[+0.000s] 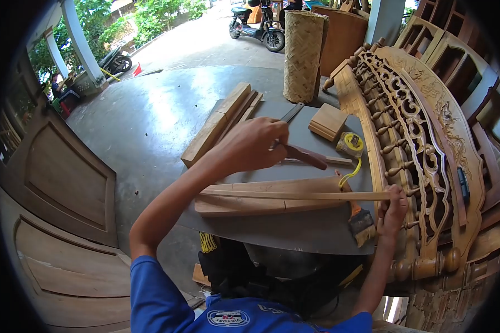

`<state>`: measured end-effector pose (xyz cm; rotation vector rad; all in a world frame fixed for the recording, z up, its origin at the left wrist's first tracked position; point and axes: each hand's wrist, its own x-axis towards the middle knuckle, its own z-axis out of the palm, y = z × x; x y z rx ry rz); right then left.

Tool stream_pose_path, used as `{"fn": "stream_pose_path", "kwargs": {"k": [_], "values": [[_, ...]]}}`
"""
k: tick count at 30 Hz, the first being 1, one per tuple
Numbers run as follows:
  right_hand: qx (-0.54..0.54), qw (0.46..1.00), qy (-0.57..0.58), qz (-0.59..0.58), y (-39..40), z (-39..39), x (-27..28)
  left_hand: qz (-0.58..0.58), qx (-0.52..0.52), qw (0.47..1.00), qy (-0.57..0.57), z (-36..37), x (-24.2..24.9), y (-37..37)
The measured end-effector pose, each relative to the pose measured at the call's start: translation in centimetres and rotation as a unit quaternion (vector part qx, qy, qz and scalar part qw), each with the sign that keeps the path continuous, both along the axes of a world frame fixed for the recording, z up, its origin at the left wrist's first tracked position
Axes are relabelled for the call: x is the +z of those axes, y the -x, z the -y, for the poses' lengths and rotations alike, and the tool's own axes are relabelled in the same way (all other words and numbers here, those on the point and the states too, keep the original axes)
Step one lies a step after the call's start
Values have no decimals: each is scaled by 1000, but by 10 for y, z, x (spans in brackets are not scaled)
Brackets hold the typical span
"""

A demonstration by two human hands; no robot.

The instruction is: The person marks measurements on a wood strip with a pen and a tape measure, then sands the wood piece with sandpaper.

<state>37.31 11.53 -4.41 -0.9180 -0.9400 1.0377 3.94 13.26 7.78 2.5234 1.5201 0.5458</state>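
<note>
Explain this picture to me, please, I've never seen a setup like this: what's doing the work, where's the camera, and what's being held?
There's no machine here, just a person's two bare hands. The single picture comes from a camera worn on the person's head, looking forward and down, so the blue shirt shows at the bottom.

The left hand is closed around a dark brown wooden piece, perhaps a tool handle. The right hand holds one end of a thin wooden strip.

On the grey tabletop lie a thick board, a wooden block, what looks like a tape measure and a brush. Carved woodwork stands on the right.
</note>
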Motion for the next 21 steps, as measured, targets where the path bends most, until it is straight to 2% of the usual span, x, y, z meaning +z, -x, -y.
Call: {"fn": "stream_pose_path", "kwargs": {"k": [2,3,5,8,10,12,13,15,16,17,18,20,21], "values": [[-31,998,-47,-11,12,3,17,14,17,997,-80,25,9,17],[-53,996,-52,-56,16,3,27,31,13,992,-125,35,12,26],[-94,983,-61,-146,24,2,50,98,35,985,-141,58,23,38],[-97,974,-127,-164,19,-2,80,127,50,976,-168,86,39,57],[-118,965,-162,-171,8,-2,105,146,61,973,-168,97,45,62],[-88,961,-233,-122,-8,3,135,186,76,968,-146,105,47,64],[-204,938,-270,-75,-7,2,152,216,77,959,-165,106,42,65],[-314,901,-291,-76,13,6,202,266,71,950,-146,105,32,71],[-310,900,-279,-126,20,11,225,291,67,945,-135,105,27,73],[-214,910,-355,30,-10,5,238,330,75,937,-87,105,21,74],[-108,885,-413,187,-40,-1,249,367,82,926,-38,106,15,75],[-190,886,-415,85,-24,-7,283,435,83,896,47,107,5,73],[-153,889,-419,104,-15,1,291,465,78,878,84,107,1,71]]}}
